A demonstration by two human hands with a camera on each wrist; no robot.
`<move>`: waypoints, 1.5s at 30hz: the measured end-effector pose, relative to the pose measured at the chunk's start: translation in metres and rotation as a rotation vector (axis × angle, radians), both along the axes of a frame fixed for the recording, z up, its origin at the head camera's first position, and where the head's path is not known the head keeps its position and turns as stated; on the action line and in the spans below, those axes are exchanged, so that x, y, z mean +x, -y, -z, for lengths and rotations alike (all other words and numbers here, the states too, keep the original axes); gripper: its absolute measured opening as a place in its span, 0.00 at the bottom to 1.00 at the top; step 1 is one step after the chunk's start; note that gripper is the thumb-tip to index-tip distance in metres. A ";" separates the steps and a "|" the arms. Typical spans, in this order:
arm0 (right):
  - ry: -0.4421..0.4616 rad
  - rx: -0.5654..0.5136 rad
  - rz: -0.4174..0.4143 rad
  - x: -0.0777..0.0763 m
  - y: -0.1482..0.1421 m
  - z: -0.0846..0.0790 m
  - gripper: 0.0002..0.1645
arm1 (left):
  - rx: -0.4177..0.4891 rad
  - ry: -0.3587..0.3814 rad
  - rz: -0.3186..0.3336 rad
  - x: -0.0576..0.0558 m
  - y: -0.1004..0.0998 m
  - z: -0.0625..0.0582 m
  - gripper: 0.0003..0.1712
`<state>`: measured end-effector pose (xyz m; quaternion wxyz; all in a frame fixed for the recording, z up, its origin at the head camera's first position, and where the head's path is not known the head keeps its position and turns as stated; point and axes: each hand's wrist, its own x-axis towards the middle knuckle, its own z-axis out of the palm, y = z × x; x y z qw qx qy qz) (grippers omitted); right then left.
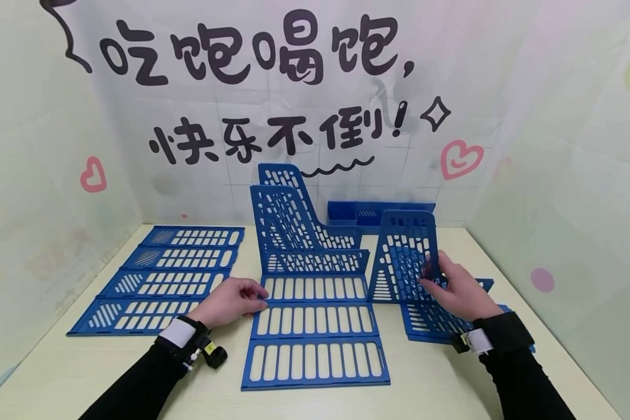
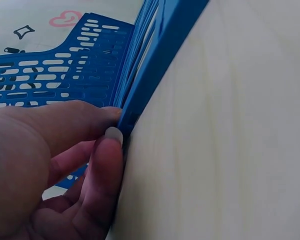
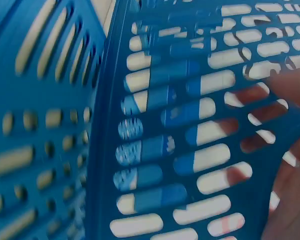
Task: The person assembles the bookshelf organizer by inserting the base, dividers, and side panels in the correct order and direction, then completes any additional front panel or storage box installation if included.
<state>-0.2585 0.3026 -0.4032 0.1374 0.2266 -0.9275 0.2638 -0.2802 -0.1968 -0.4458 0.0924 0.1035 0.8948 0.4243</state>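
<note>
My left hand (image 1: 231,300) pinches the left edge of a blue slotted base panel (image 1: 315,335) of a plastic file rack, thumb and fingertips on the rim in the left wrist view. Two tall perforated side panels (image 1: 278,216) with sloping edges stand upright at the back of that base. To the right, my right hand (image 1: 459,289) grips another upright perforated side panel (image 1: 404,256), fingers behind it and thumb at its edge. In the right wrist view this panel (image 3: 155,200) fills most of the frame, with the fingers partly showing through its slots.
Joined slotted blue panels (image 1: 163,280) lie flat on the left of the table. More perforated panels (image 1: 441,321) lie under and beyond the right hand. A blue tray-like piece (image 1: 380,214) stands against the back wall, which carries printed lettering (image 1: 294,137).
</note>
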 end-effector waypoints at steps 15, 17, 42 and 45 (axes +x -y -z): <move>-0.023 0.209 0.042 -0.001 -0.013 0.000 0.04 | -0.007 0.134 -0.105 0.009 -0.007 -0.022 0.15; -0.045 0.204 0.029 -0.002 -0.013 0.000 0.04 | -0.012 0.123 -0.112 0.009 -0.007 -0.024 0.20; -0.149 0.214 -0.118 -0.010 0.094 0.012 0.03 | -0.034 0.114 -0.075 0.007 -0.005 -0.021 0.34; -0.133 0.226 -0.105 -0.013 0.104 0.013 0.04 | -0.042 0.106 -0.053 0.009 -0.002 -0.018 0.35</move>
